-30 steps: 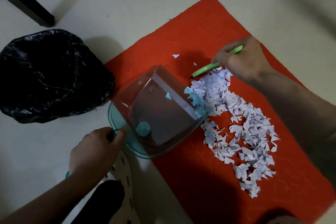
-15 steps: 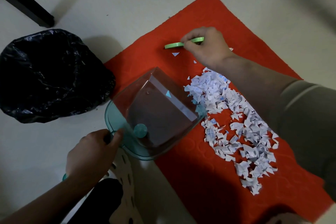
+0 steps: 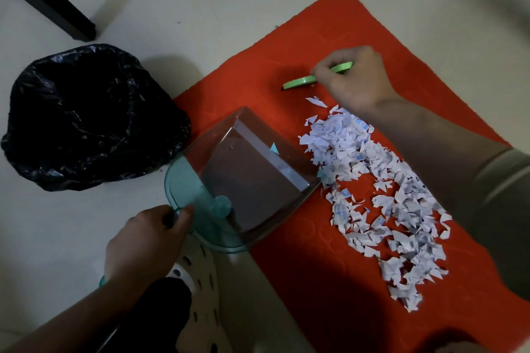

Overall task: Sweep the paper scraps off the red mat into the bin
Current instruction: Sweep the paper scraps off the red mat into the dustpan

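Observation:
A long pile of white paper scraps [image 3: 381, 195] lies across the red mat [image 3: 315, 281]. My right hand [image 3: 355, 80] grips a small green brush [image 3: 301, 82] at the far end of the pile, its head on the mat just beyond the scraps. My left hand [image 3: 146, 241] holds the handle of a clear teal dustpan [image 3: 249, 178], whose open lip rests on the mat against the pile's left edge. One or two scraps sit in the pan. The bin [image 3: 89, 114], lined with a black bag, stands on the floor left of the mat.
A dark table leg [image 3: 54, 6] stands on the pale tiled floor beyond the bin. A perforated beige sandal [image 3: 200, 289] and my dark trouser leg are under my left arm, close to the mat's near-left edge.
My right hand first swung the brush left and farther away from the pile's top, then came back right and nearer. A stray scrap now lies by the pile. The dustpan barely shifted.

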Demonstrator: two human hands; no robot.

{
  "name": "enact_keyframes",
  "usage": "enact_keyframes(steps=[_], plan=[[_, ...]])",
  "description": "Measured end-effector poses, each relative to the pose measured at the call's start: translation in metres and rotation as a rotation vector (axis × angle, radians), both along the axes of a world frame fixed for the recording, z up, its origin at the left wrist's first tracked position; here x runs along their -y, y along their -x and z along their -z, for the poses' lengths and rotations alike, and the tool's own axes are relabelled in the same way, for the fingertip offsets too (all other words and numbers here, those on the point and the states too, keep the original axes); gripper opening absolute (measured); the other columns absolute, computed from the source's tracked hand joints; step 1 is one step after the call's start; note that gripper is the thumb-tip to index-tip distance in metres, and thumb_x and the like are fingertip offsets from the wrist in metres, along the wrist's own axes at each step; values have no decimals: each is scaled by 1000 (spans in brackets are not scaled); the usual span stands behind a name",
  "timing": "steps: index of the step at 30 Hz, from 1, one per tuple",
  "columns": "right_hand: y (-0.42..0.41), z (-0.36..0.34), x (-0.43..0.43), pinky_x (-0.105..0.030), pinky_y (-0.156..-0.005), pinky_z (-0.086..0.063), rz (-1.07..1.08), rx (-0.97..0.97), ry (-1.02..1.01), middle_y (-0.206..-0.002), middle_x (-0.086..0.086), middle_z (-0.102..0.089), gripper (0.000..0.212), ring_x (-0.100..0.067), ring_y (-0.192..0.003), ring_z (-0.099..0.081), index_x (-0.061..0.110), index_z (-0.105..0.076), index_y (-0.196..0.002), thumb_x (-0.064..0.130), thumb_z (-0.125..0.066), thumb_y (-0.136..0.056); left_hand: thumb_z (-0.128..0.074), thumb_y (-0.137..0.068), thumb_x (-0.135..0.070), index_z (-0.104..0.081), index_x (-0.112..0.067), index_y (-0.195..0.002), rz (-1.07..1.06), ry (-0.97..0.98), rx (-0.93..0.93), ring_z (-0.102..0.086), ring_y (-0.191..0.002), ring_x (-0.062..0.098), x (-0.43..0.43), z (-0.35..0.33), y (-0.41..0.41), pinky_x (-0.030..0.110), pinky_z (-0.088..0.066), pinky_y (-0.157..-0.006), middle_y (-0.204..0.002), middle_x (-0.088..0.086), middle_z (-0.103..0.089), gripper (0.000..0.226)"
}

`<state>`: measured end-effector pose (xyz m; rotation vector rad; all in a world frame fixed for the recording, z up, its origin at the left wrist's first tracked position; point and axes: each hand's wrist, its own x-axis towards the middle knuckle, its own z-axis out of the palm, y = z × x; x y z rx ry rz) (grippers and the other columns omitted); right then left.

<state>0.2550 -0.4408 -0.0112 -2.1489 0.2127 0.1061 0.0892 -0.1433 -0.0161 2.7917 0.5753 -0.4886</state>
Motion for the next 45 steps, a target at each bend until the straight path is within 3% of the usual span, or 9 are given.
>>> enact_keyframes(steps=[8,13,17,21,28,31,35,39,45], plan=[[15,-11,17,-21,-39,-28,17,-78,59,-56,-9,-55,14,-13,-43,-37,8,-74,-72,19,-66,-76,-45,-92,-58,-54,-16,-57,19,25,26,-55,-50,16,-2,-2,4,24,-36,-49,-50,0,-56,56],[17,-6,11,-16,-40,-32,95,-31,-4,-53,4,-55,13,-4,-39,-38,19,-76,-78,24,-64,-80,-45,-92,-58,-54,-18,-57,26,39,25,-55,-48,15,-3,-3,9,24,-37,-48,-49,0,-56,54],[25,0,14,-16,-37,-31,20,-116,19,-63,-5,-61,13,-2,-36,-37,16,-77,-86,21,-64,-85,-45,-92,-57,-53,-16,-57,17,45,23,-55,-48,15,-5,-3,11,23,-36,-48,-49,-1,-56,54],[28,-10,24,-21,-44,-38,12,-168,103,-67,-6,-66,9,-13,-54,-49,15,-77,-80,21,-70,-80,-46,-92,-58,-54,-16,-57,-13,35,25,-55,-51,16,-12,-2,15,24,-37,-50,-51,0,-57,55],[29,-20,10,-22,-53,-40,-21,-51,-14,-59,0,-64,9,-5,-52,-49,17,-77,-73,22,-70,-75,-47,-89,-60,-56,-18,-57,-37,-22,-3,-53,-52,14,-23,3,23,25,-37,-50,-53,-3,-57,54],[30,-15,-12,-24,-49,-40,-119,-73,-33,-64,-5,-67,11,-13,-54,-50,19,-78,-76,21,-67,-78,-47,-89,-59,-57,-18,-58,-23,-17,-21,-55,-54,14,-26,2,26,25,-40,-51,-54,-4,-59,52],[35,2,-38,-30,-62,-47,-206,-94,8,-79,-8,-73,12,-27,-71,-61,22,-78,-77,23,-66,-79,-49,-90,-56,-56,-16,-58,-25,8,-10,-55,-53,14,-27,-1,27,25,-40,-51,-53,-3,-58,52],[35,-1,-29,-38,-58,-47,-239,-150,57,-72,-12,-70,8,-31,-62,-55,21,-76,-70,22,-70,-75,-49,-91,-55,-53,-18,-56,21,-17,14,-53,-50,11,-26,-4,26,23,-38,-48,-50,-2,-56,52],[38,-18,-8,-48,-66,-52,-274,-124,84,-79,-17,-71,8,-43,-79,-62,19,-75,-68,21,-71,-75,-49,-89,-57,-54,-19,-56,31,-89,-9,-51,-51,12,-32,-5,23,24,-37,-49,-53,-5,-55,50]])
